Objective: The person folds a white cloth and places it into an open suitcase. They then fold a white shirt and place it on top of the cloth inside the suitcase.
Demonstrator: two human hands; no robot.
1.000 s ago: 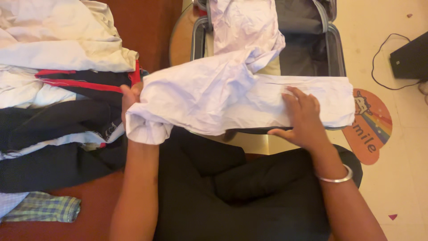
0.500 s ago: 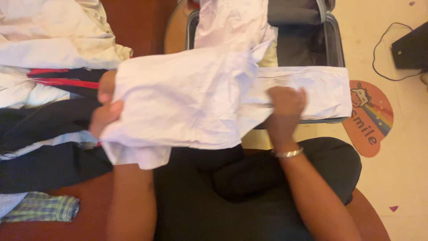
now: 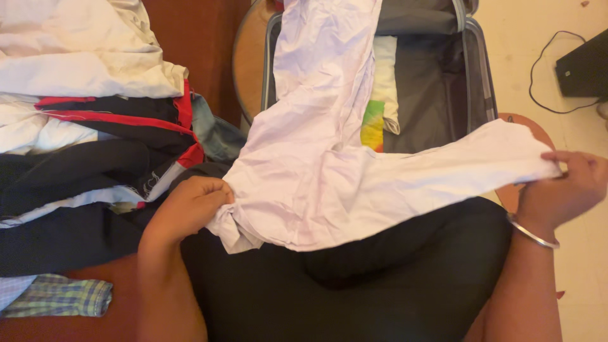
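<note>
1. Pale floor tiles [image 3: 538, 57] are seen at the right, and a reddish-brown seat surface [image 3: 202, 38] at the left; an open grey suitcase [image 3: 430, 95] lies ahead of the person's dark-clothed lap [image 3: 354, 278].
2. One crumpled white garment [image 3: 316, 171] is stretched across the lap and over the suitcase edge, with one long part running up into the case.
3. The garment's bunched near end is gripped by the left hand [image 3: 187, 209], fingers closed into the cloth.
4. Its far tip is pinched by the right hand [image 3: 567, 183] between thumb and fingers, out past the suitcase; the cloth appears to be held apart this way so that it is pulled taut and flat.
5. One metal bangle [image 3: 531, 233] is worn on the right wrist.
6. One folded pale item with a yellow-green and red patch [image 3: 379, 101] lies inside the suitcase.
7. One heap of clothes [image 3: 82, 126] is piled beside the left arm: cream, black with red trim, and one green checked piece [image 3: 60, 294] at the bottom.
8. One black box [image 3: 586, 66] with one cable [image 3: 548, 76] is seen on the floor.
</note>
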